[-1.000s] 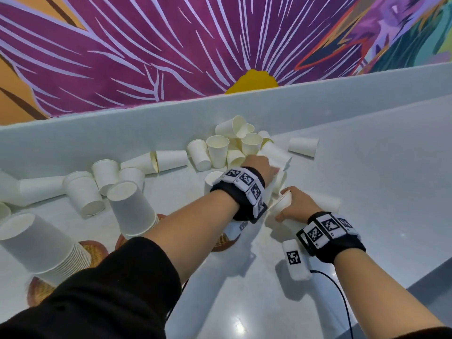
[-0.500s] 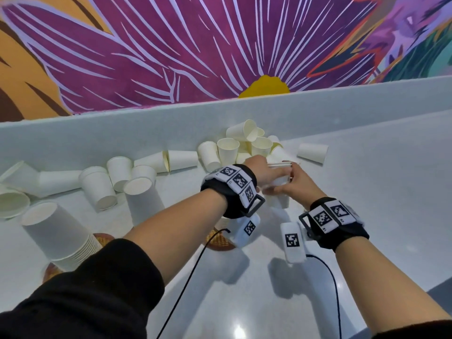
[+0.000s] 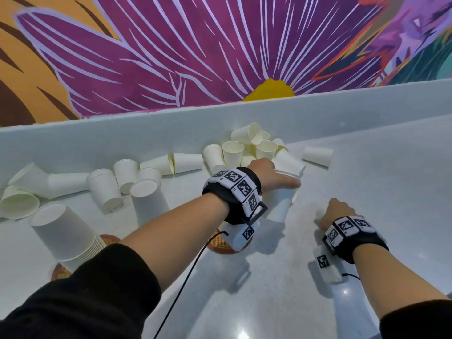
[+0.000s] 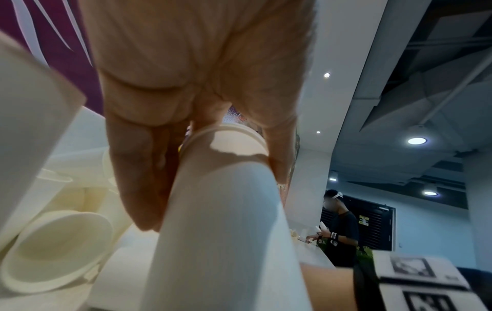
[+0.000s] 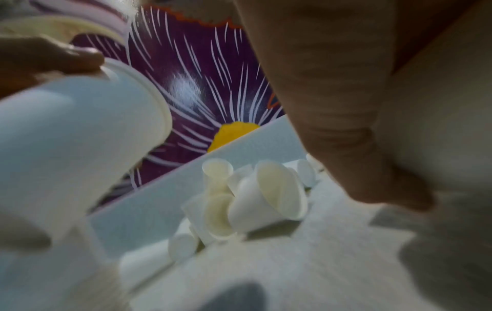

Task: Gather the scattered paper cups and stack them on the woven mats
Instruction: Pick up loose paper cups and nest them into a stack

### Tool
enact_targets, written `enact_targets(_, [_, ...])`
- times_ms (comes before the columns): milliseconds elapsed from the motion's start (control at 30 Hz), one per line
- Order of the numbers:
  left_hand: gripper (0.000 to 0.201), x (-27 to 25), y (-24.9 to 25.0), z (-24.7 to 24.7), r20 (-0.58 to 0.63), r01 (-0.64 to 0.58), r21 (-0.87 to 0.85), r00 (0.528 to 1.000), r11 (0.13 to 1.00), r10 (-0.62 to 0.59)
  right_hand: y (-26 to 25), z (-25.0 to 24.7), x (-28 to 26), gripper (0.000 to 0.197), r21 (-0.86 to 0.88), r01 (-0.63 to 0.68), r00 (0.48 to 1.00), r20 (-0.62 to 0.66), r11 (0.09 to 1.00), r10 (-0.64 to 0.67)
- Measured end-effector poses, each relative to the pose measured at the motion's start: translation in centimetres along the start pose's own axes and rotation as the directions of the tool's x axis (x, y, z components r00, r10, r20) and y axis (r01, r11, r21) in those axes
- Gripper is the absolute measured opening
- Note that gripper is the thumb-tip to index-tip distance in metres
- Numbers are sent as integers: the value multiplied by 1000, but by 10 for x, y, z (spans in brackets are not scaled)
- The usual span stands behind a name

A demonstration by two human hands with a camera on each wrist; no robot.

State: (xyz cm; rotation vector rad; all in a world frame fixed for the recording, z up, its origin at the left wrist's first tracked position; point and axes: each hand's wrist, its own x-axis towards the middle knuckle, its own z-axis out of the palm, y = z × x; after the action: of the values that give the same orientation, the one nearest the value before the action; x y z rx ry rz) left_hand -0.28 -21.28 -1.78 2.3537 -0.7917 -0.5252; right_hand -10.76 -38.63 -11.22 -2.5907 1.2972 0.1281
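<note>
We read no brand or printed words on any cup; the only markings are black-and-white square codes on the wristbands [image 3: 238,185], with tiny characters beside them too small for us to make out.

Our left hand [image 3: 269,173] grips a cup stack [image 3: 281,204] at its rim, thumb on one side and fingers on the other, as the left wrist view [image 4: 226,221] shows; the stack is upright, mouth up, just right of the near mat [image 3: 217,243]. What lies inside it we cannot see.

Our right hand [image 3: 336,214] is well right of that stack, low over the table [image 3: 379,192]. Its fingers are hidden in the head view and blurred in the wrist view, so we cannot tell whether they are apart or curled.

Behind the left hand lies the cup pile [image 3: 254,148] against the ledge [image 3: 97,143], some cups mouth up and showing bare cream insides, others on their sides. One lone cup [image 3: 318,156] lies on its side right of the pile.

Left of the near mat, an inverted stack [image 3: 68,236] stands on the far mat [image 3: 60,271], and another inverted cup [image 3: 148,201] stands beside it. More cups lie toppled along the ledge.
</note>
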Motion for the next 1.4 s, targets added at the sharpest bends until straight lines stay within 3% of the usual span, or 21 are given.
enact_targets(67, [55, 0, 1, 1, -7, 4, -37, 1000, 999, -4, -9, -10, 5, 61, 347, -23, 1000, 0, 938, 25])
enact_targets(167, [69, -4, 4, -2, -8, 11, -57, 1000, 998, -12, -24, -35, 8, 73, 801, -7, 987, -91, 599, 134])
enact_targets(300, [38, -11, 8, -6, -12, -35, -79, 999, 996, 34, -34, -65, 7, 73, 998, -5, 985, -7, 70, 170])
enact_targets(367, [51, -15, 9, -11, -95, -64, -180, 994, 982, 48, -36, -76, 3, 74, 997, 0, 994, 8, -77, 106])
enact_targets(433, [71, -21, 13, -21, -252, -117, -351, 967, 929, 27, -42, -82, -5, 55, 995, 78, 996, -76, -68, 37])
enact_targets(500, [74, -25, 19, -36, -398, -193, -478, 917, 857, -16, -50, -82, -14, 39, 983, 180, 982, -178, 32, -58])
enact_targets(533, [75, -26, 22, -44, -445, -218, -511, 895, 832, -39, -55, -82, -20, 36, 973, 220, 972, -211, 75, -106])
enact_targets(600, [78, -29, 24, -58, -479, -225, -555, 873, 801, -87, -65, -80, -28, 36, 971, 227, 964, -214, 70, -156])
enact_targets(667, [73, -35, 20, -68, -446, -193, -565, 889, 802, -100, -75, -80, -32, 35, 985, 171, 979, -172, -19, -110])
enact_targets(800, [39, -47, 3, -77, -390, -200, -615, 918, 763, -74, -89, -89, -40, 45, 955, 53, 998, -43, -293, 39])
enact_targets(900, [44, -58, -11, -81, -410, -252, -779, 898, 574, -162, -108, -93, -56, 47, 903, -28, 1000, 28, -429, -5])
enact_targets(1000, [62, -63, -23, -78, -416, -303, -870, 875, 389, -248, -137, -89, -80, 33, 877, -79, 993, 25, -473, -119])
enact_targets(1067, [73, -71, -26, -71, -414, -283, -860, 874, 425, -255, -155, -83, -96, 28, 867, -84, 982, -11, -491, -188])
enact_targets(1167, [87, -87, -33, -65, -327, -150, -748, 931, 646, -163, -178, -78, -114, 51, 899, -16, 965, -100, -438, -241])
enact_targets(1233, [76, -94, -42, -66, -215, -83, -761, 968, 643, -130, -189, -74, -119, 68, 930, 71, 954, -169, -360, -249])
enact_targets(1300, [65, -98, -55, -74, -185, -31, -753, 969, 657, -165, -196, -71, -121, 88, 956, 146, 935, -218, -255, -280])
enact_targets(1400, [53, -103, -74, -97, -236, 15, -718, 936, 696, -263, -208, -66, -130, 80, 949, 310, 884, -309, -54, -350])
